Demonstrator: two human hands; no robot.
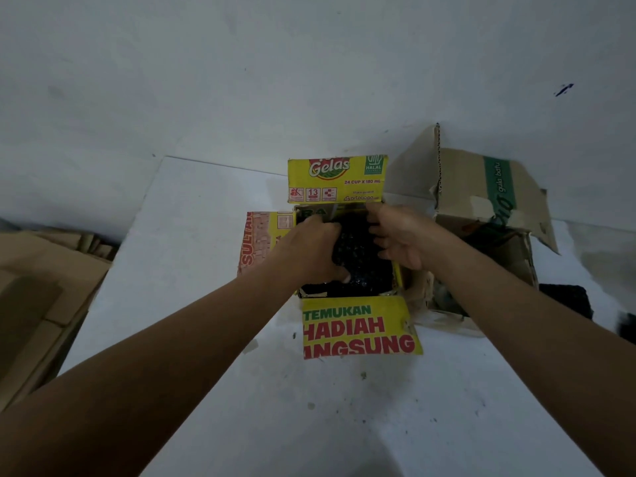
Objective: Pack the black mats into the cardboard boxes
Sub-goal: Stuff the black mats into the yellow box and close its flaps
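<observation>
One black mat (pixel 356 251), long axis near-to-far

Open top of yellow box (pixel 361 328) is largely filled by black mats (pixel 358 256) plus left hand (pixel 309 246) and right hand (pixel 399 235) gripping them; near and lt flaps splay outward, far flap stands upright. Rt side: brown box (pixel 481 194) stands just beside, its raised flap blocking sideways approach. Lt and near side: bare white tabletop (pixel 206 235) gives free passage, w/ flattened cardboard (pixel 41 287) well apart at lt edge.
</observation>
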